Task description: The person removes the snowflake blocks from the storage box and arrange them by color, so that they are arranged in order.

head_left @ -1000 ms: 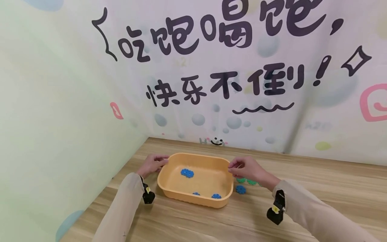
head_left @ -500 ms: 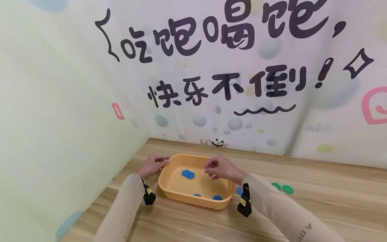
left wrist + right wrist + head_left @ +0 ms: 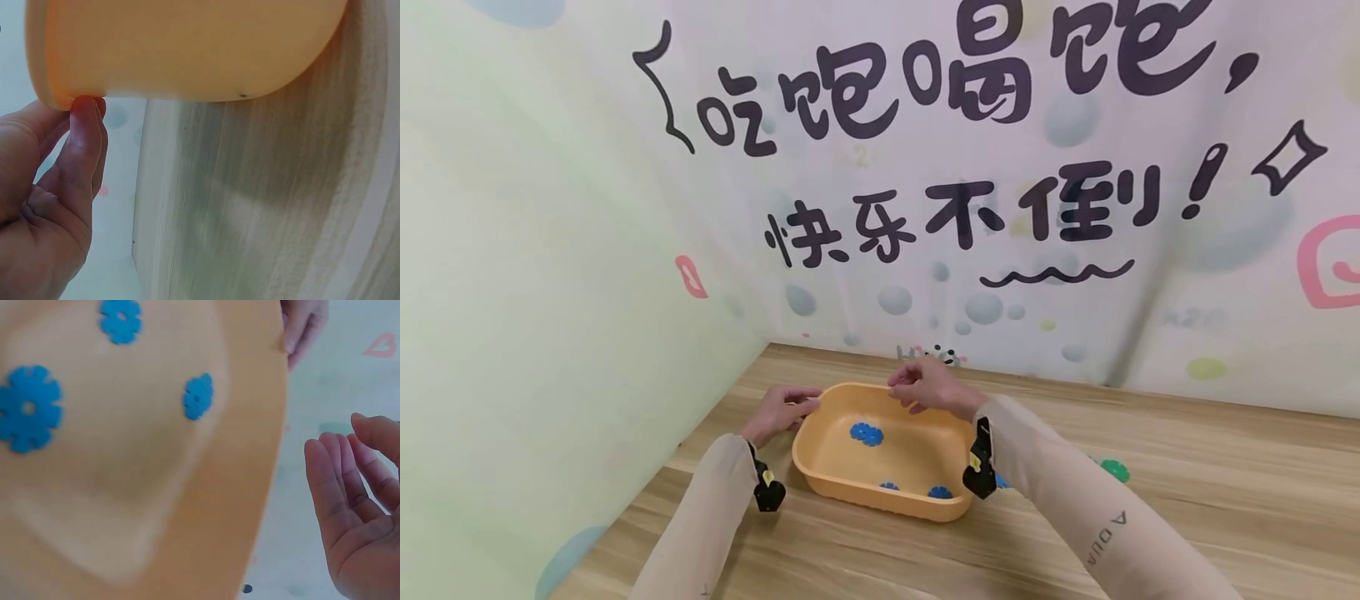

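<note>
My left hand (image 3: 781,410) pinches the left end of the rim of an orange plastic basin (image 3: 850,458). In the left wrist view its fingertips (image 3: 84,115) sit under the rim, against the outer wall. Inside the basin lie several blue notched snowflake discs (image 3: 872,434), two of them overlapping near the back left. My right hand (image 3: 932,385) is above the basin's far rim, its fingers loosely bent. The right wrist view shows nothing between the thumb and fingers of this right hand (image 3: 353,512), which is apart from the basin.
On the wooden table (image 3: 1045,533), right of the basin, a green disc (image 3: 1115,470) and a blue disc (image 3: 1002,481) lie partly behind the right sleeve (image 3: 1075,483). A printed cloth wall (image 3: 865,333) stands behind the table, and a pale wall (image 3: 550,333) at the left.
My right hand has moved left from the basin's right rim, across the basin, then up to its far rim. The right sleeve now covers more of the green discs. My left hand stays in place.
</note>
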{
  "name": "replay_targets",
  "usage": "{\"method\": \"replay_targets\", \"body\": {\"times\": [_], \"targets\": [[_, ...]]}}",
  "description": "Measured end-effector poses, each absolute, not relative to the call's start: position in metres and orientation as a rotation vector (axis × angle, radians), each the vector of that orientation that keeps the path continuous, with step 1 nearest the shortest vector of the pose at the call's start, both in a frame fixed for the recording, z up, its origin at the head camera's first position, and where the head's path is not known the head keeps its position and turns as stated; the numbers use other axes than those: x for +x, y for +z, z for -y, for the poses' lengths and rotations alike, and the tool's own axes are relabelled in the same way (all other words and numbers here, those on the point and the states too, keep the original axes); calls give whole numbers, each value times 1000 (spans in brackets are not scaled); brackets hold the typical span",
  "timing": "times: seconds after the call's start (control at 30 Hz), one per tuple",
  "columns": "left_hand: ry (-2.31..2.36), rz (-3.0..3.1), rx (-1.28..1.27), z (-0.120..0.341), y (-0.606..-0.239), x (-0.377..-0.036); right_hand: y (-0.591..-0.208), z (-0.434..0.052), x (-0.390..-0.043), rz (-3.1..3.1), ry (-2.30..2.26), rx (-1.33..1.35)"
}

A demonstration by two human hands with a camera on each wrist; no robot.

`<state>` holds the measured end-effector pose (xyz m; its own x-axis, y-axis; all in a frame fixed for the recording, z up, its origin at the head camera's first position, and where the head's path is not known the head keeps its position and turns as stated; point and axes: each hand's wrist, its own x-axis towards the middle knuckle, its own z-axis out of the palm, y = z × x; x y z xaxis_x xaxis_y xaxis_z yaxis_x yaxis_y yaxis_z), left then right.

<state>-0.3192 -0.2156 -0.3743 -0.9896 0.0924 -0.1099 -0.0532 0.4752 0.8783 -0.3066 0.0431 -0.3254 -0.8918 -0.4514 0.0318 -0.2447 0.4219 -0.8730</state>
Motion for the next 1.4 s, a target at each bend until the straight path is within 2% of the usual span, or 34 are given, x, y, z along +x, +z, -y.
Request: {"method": "replay_targets", "body": {"times": [0.23,0.43,0.8,1.4], "targets": [[1539,-2568,54,213,-375,-320,-319,-36,-325,-2505,-1466,-631],[1556,-2564,73,212,-377,-320,-335,-27,-334,-2471,-1521,-642],[1603,-2541,97,216,-380,-318,-376,-6,-327,-2430,-1358,-652],[1562,-2574,109,219,-376,-320,-386,-3,-330,-2402,-1180,-753]]}}
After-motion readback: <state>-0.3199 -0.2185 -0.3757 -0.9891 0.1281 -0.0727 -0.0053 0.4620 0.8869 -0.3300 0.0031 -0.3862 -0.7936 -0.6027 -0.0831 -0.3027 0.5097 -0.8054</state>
